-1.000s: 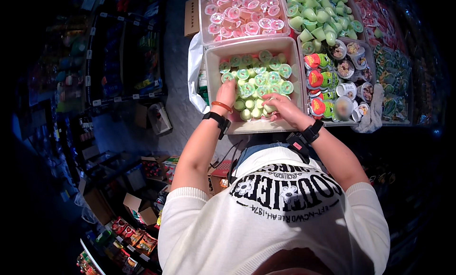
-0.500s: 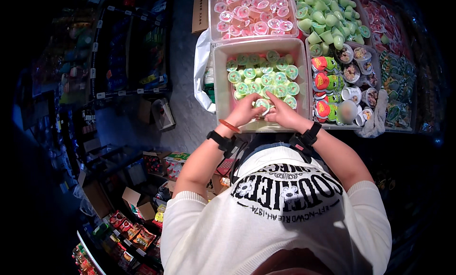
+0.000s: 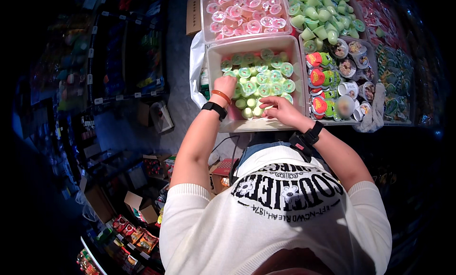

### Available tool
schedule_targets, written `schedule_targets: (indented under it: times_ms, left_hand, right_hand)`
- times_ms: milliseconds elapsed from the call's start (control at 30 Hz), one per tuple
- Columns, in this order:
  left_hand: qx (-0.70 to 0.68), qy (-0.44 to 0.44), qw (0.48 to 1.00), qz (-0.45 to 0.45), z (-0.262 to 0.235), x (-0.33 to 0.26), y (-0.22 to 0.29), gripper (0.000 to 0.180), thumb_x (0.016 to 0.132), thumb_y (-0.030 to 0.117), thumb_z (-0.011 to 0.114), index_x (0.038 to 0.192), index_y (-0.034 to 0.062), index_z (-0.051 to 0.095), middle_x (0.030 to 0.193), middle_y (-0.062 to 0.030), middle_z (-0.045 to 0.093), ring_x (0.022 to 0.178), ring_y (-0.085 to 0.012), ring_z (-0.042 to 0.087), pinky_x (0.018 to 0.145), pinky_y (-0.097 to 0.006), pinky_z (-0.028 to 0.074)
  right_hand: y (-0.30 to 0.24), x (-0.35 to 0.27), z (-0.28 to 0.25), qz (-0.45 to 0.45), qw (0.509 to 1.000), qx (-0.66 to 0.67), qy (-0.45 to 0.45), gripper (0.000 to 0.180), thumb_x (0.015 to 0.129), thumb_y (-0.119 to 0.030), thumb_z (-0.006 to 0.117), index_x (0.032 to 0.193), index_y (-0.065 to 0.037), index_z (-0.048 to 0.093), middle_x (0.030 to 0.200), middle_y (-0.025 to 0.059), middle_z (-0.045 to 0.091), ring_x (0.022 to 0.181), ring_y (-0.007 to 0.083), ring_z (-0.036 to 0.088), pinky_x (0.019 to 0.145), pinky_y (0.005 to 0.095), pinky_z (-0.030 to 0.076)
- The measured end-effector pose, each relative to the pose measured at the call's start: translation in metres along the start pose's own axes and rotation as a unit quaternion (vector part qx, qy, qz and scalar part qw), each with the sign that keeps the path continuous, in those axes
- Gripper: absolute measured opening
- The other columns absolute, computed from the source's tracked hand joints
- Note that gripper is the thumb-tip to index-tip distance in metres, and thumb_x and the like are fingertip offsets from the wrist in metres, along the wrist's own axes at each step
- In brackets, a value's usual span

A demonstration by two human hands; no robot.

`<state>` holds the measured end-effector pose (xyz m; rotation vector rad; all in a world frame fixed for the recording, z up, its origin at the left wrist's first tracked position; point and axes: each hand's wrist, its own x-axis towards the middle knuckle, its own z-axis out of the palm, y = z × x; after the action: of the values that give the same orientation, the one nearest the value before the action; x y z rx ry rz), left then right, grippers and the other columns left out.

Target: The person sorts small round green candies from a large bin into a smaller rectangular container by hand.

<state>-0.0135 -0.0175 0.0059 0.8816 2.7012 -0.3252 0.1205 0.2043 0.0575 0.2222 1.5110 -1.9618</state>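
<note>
In the head view, the left hand (image 3: 225, 86) reaches into a translucent plastic bin (image 3: 216, 56), at the left edge of its green jelly cups (image 3: 262, 76); its fingertips are hidden, so I cannot tell whether they grip anything. The right hand (image 3: 281, 109) is over the cups near the bin's front right, fingers apart. Pink jelly cups (image 3: 254, 25) fill the bin behind; white-and-clear dessert cups (image 3: 348, 89) sit to the right.

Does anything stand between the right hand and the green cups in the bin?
Nothing visible does. The right hand is over the open bin, right by the green cups; whether it touches them is unclear.
</note>
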Motion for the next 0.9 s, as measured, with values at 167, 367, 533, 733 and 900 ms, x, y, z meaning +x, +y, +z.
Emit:
schedule_targets:
  times_ms: [167,367,533,733,900]
  left_hand:
    - [0.070,0.085,0.992,0.062,0.017,0.013,-0.010,0.015,0.078,0.010,0.056,0.073,0.0117,0.069,0.071,-0.0086,0.065,0.069,-0.0259,0.067,0.058,-0.037,0.054]
    - [0.010,0.039,0.999,0.033,0.008,0.013,-0.012,0.014,0.078,0.009,0.055,0.071,0.0094,0.067,0.072,-0.0125,0.066,0.072,-0.0290,0.067,0.061,-0.040,0.054]
    - [0.038,0.108,0.993,-0.006,0.022,0.014,-0.002,0.012,0.077,0.006,0.056,0.072,0.0068,0.067,0.074,-0.0130,0.067,0.070,-0.0272,0.068,0.057,-0.036,0.055]
    - [-0.034,0.078,0.996,-0.034,0.016,0.004,0.005,0.009,0.077,0.003,0.055,0.074,0.0036,0.063,0.076,-0.0156,0.063,0.069,-0.0311,0.066,0.057,-0.040,0.053]
    - [-0.135,0.163,0.977,-0.011,-0.030,-0.011,0.026,0.002,0.077,0.005,0.056,0.076,0.0037,0.055,0.073,-0.0166,0.061,0.067,-0.0356,0.062,0.058,-0.044,0.049]
  right_hand:
    - [-0.009,-0.014,-0.017,-0.013,0.999,0.020,0.028,0.032,0.089,-0.007,0.056,0.120,0.002,0.055,0.100,0.0096,0.064,0.085,0.0135,0.065,0.068,0.0269,0.053]
    - [-0.056,-0.044,-0.090,-0.128,0.982,0.025,0.138,0.029,0.092,-0.010,0.055,0.119,0.001,0.056,0.106,0.0089,0.065,0.085,0.0126,0.064,0.071,0.0242,0.051]
    - [-0.080,-0.056,-0.160,-0.213,0.911,0.022,0.353,0.024,0.084,-0.004,0.056,0.107,0.000,0.062,0.095,0.0088,0.067,0.079,0.0140,0.064,0.068,0.0261,0.053]
    - [-0.104,-0.009,-0.182,-0.270,0.722,-0.413,0.486,0.050,0.073,-0.015,0.070,0.119,-0.003,0.055,0.113,0.0170,0.056,0.105,0.0316,0.055,0.090,0.0421,0.046]
    - [-0.119,0.026,-0.171,-0.145,0.674,-0.586,0.425,0.070,0.065,-0.031,0.081,0.128,-0.020,0.050,0.132,0.0199,0.036,0.124,0.0414,0.033,0.093,0.0506,0.044]
